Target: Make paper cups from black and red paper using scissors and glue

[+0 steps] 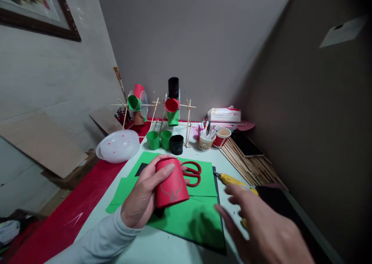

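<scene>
My left hand [143,196] is wrapped round a red paper cylinder [171,184] with a drawn outline on its side, held just above green paper sheets [197,217]. Red-handled scissors [192,173] lie on the green paper just behind the cylinder. My right hand [258,229] hovers low at the right with fingers spread, holding nothing, close to a yellow-handled tool [232,180] on the table.
Green and black small cups [164,140] stand behind the paper, before a stick frame carrying more coloured cups [172,105]. A white plastic bowl [117,145] sits at left, cups of pens [207,140] and a bundle of sticks [250,163] at right. A wall closes the right side.
</scene>
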The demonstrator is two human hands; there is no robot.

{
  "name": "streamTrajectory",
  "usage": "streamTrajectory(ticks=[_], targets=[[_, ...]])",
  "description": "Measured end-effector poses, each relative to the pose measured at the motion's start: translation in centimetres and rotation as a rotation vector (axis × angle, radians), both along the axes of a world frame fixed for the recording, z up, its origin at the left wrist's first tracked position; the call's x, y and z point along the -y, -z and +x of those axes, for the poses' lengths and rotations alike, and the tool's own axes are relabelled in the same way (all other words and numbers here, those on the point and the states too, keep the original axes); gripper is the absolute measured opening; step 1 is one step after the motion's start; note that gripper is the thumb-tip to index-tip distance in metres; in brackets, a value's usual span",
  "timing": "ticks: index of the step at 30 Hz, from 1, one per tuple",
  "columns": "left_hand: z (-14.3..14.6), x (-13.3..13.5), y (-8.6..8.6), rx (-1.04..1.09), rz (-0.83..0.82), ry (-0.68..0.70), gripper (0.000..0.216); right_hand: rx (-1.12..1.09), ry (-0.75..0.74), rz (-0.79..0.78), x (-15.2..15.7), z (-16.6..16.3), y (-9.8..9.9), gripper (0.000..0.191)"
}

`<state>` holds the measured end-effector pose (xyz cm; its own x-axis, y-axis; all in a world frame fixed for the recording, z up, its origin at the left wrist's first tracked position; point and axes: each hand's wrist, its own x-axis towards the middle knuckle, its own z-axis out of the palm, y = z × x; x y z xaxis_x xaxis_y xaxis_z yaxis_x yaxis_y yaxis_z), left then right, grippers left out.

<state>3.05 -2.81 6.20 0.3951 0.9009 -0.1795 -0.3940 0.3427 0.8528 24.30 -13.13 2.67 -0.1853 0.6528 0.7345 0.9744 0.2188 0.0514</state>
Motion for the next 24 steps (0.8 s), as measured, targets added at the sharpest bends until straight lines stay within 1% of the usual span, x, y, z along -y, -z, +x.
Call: streamTrajectory(ticks=[1, 2, 3, 6, 9, 14, 19, 24], targets=[[0.3, 0.2, 0.1, 0.009, 0.007, -0.003, 0.034, 0.056, -0.103, 0.032, -0.4, -1.4, -0.4, 0.028], [0.5, 0.4, 0.2, 0.019, 0.016, -0.005, 0.034, 0.118, -0.175, -0.003, -0.9, -2.5, -0.7, 0.029], [0.7, 0.6, 0.4, 0.032, 0.027, -0.007, 0.034, 0.136, -0.224, 0.047, -1.5, -3.4, -0.9, 0.031], [1.3, 1.1, 0.8, 0.076, 0.039, 0.008, 0.033, 0.132, -0.294, 0.047, -2.9, -4.7, -1.2, 0.037], [1.4, 1.4, 1.4, 0.131, 0.029, 0.044, 0.037, 0.114, -0.318, 0.057, -3.6, -4.5, -1.4, 0.035], [1.1, 1.2, 2.5, 0.189, 0.002, 0.117, 0.049, 0.108, -0.315, 0.097, -3.8, -3.9, -1.2, 0.033], [1.0, 1.0, 2.9, 0.137, 0.040, 0.124, 0.047, 0.094, -0.317, 0.077, -3.9, -3.7, -1.1, 0.030], [1.1, 1.3, 2.9, 0.052, 0.068, 0.092, 0.042, 0.089, -0.328, 0.048, -3.7, -3.5, -1.1, 0.030]])
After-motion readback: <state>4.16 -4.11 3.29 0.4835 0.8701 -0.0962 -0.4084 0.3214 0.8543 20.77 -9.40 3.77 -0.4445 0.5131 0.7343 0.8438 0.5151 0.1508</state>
